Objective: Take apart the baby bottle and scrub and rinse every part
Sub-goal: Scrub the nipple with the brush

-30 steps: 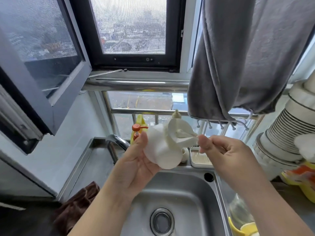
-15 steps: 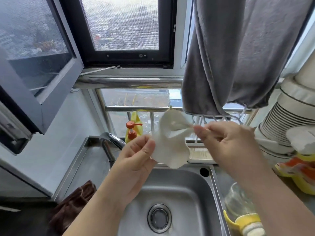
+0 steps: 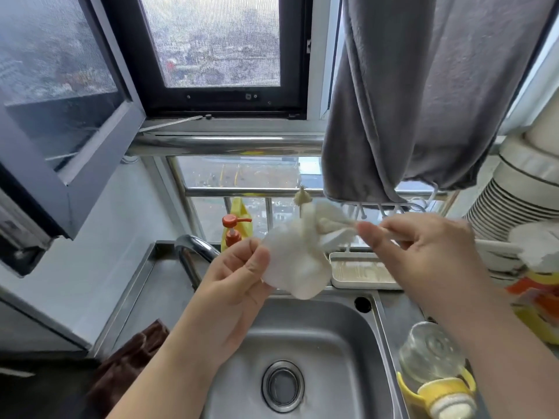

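Both bare forearms reach up from the lower edge, raised in front of the chest. The left hand (image 3: pixel 239 276) has its palm turned toward the face, fingers curled in and the thumb pressed against the fingertips in a pinch. The right hand (image 3: pixel 423 246) shows its back, wrist bent, thumb and forefinger closed together in a pinch pointing left. The two hands sit near each other, not touching.
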Available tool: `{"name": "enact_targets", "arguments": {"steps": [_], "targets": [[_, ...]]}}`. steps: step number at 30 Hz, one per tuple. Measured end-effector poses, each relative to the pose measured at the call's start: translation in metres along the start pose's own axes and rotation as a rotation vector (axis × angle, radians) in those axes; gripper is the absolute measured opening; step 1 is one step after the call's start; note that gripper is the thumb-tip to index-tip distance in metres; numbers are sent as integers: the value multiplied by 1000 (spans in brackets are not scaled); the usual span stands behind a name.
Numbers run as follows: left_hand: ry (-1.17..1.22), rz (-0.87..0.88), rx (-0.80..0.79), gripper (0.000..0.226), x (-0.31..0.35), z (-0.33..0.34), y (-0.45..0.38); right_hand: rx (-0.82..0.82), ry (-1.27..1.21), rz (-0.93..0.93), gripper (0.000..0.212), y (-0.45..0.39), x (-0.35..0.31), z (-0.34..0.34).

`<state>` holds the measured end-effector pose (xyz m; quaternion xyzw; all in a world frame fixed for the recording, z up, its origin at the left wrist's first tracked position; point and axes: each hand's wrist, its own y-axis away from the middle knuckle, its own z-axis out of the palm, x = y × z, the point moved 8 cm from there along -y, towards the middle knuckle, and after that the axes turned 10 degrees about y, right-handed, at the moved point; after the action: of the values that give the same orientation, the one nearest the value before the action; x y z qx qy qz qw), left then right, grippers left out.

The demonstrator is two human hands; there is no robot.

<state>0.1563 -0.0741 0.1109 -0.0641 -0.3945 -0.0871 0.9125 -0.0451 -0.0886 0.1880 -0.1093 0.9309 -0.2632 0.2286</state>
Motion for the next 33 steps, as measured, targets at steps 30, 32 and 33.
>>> {"name": "enact_targets", "arguments": {"steps": [30,32,33], "targets": [[-235,31,-43,14,-2,16,6,-52,0,104,61,17,12,-2],[-203,49,-91,24,0,19,7,-55,-8,23,54,17,-4,2],[-189,47,-107,31,0,20,7,-67,-6,-13,51,17,-9,4]]}}
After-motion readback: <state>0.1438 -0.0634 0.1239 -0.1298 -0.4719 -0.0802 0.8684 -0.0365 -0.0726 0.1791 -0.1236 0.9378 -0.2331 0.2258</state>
